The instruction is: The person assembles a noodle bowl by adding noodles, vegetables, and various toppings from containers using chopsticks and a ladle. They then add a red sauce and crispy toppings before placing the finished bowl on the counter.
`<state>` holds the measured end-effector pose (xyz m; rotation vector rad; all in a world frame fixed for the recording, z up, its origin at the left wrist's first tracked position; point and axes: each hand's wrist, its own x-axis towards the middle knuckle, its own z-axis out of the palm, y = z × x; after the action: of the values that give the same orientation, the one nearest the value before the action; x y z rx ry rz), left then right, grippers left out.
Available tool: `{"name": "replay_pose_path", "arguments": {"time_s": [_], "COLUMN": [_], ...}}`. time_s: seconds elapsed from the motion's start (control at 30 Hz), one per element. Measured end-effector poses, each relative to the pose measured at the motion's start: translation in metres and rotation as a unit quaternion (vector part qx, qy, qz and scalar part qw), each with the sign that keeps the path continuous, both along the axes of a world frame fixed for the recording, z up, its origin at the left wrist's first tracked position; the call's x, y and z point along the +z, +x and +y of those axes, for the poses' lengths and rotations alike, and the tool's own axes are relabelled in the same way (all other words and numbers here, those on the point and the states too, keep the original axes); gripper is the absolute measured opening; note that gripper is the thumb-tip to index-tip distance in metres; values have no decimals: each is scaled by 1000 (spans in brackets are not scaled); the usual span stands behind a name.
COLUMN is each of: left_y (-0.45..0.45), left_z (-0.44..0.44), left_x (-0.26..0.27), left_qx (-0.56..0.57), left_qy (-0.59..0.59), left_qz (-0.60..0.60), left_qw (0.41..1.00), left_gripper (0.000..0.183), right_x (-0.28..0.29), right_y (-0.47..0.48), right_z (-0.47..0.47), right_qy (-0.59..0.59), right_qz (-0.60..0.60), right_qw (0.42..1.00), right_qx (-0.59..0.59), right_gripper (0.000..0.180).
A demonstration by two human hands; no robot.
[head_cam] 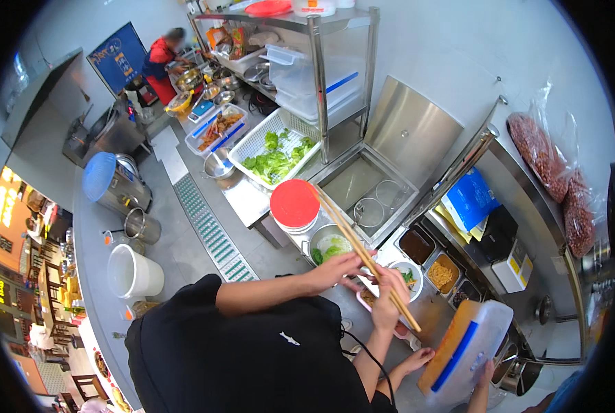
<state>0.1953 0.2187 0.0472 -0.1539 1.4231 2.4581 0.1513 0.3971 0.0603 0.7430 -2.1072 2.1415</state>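
Long wooden chopsticks (356, 242) slant across the counter, their far ends near a red-lidded tub (294, 204). My right hand (390, 297) is closed around their lower part. Beside it, my left hand (341, 271) touches the chopsticks, its fingers partly spread. Just beyond the left hand stands a metal pot (313, 240) with leafy greens (334, 252) in it. A white bowl (417, 294) holding greens is close to the right hand. Metal pans of dark sauce (416, 247) and shredded yellowish food (440, 274) are set in the counter at the right.
Another person's hands (421, 357) hold a plastic box with a blue clip (457, 356) close by at the lower right. A sunken metal basin (359, 180), a lettuce basket (307, 157) and a steel rack post (319, 93) stand ahead. A co-worker (160, 62) bends over bowls farther off.
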Motion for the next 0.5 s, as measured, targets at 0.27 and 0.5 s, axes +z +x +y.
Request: {"name": "replay_pose_path", "arguments": {"time_s": [0.27, 0.5], "left_y": [-4, 27], "left_z": [-128, -286], "left_x": [-15, -27], "left_qx": [-20, 153], "left_qy": [194, 187], "left_qz": [22, 38], "left_qw": [981, 970], "left_gripper": [40, 37], "right_x": [-7, -11], "right_y": [31, 50], "right_z": [-160, -321], "right_qy": [36, 141], "right_qz": [-32, -16], "right_qw": [997, 985], "right_qx": [-65, 103], "right_gripper": [27, 50]}}
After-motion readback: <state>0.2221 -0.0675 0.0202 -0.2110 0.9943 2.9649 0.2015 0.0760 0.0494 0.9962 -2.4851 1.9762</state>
